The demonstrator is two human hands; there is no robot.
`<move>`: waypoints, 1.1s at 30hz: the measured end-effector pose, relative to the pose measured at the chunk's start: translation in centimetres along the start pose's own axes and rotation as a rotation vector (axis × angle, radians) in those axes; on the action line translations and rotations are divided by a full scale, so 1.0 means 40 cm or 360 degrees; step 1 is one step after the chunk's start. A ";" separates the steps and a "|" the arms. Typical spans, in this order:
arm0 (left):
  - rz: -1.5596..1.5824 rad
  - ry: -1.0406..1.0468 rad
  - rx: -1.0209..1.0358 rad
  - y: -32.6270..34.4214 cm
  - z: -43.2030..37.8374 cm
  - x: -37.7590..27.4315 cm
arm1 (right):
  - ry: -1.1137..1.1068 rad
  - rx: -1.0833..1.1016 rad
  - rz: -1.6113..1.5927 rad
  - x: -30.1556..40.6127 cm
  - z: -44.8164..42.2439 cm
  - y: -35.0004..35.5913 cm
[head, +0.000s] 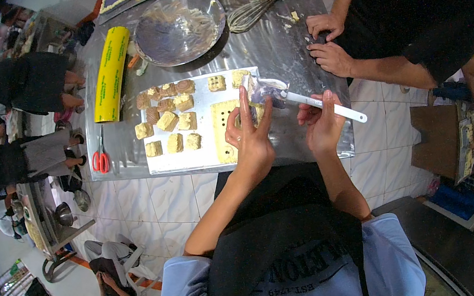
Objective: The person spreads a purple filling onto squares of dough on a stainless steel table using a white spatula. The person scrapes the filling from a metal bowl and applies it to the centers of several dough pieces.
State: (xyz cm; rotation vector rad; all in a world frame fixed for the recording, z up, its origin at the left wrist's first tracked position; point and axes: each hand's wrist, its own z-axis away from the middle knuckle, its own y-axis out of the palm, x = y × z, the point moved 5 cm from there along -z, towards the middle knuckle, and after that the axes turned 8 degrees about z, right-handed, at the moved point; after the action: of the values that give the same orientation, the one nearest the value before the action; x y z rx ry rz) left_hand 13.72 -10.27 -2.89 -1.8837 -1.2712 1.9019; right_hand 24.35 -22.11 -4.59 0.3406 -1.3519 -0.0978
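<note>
My right hand (324,122) holds a spatula by its white handle (326,106). Purple and white cream (267,89) covers the spatula's far end. Beside this cream my left hand (251,139) has two fingers extended; whether it grips anything there is unclear. Under and left of that hand lies a white board (175,161) bearing small decorated pastries (167,121) in yellow and brown. A larger flat yellow piece (222,136) with dark dots lies on its right part, partly hidden by my left hand.
On the metal table (282,50) are a steel bowl (179,28) smeared with cream, a whisk (252,13), a yellow roll (112,74) and red-handled scissors (101,161). A co-worker's hands (332,50) rest at the right edge. Other people are around.
</note>
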 end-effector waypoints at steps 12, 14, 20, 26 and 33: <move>0.0054 0.0007 -0.0002 0.005 -0.006 -0.017 | -0.0041 -0.0017 -0.0003 0.009 0.009 0.015; 0.0104 0.0006 0.0004 0.002 -0.006 -0.022 | -0.0055 0.0005 -0.0005 0.010 0.005 0.013; 0.1818 -0.0672 0.0151 -0.049 -0.018 0.014 | 0.0032 -0.0084 -0.0021 0.005 -0.021 -0.011; 0.0189 -0.0215 -0.0006 -0.106 -0.031 0.052 | -0.0047 -0.0119 0.0094 0.012 -0.034 -0.041; -0.0711 -0.0068 0.0048 -0.027 -0.014 0.138 | -0.0164 -0.0089 0.0173 0.012 -0.038 -0.069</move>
State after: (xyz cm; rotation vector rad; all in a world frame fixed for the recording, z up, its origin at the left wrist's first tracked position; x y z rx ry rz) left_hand 12.74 -5.72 -6.13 -1.3976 -1.5114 1.7162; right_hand 26.27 -24.57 -5.22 0.2166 -1.4638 -0.0629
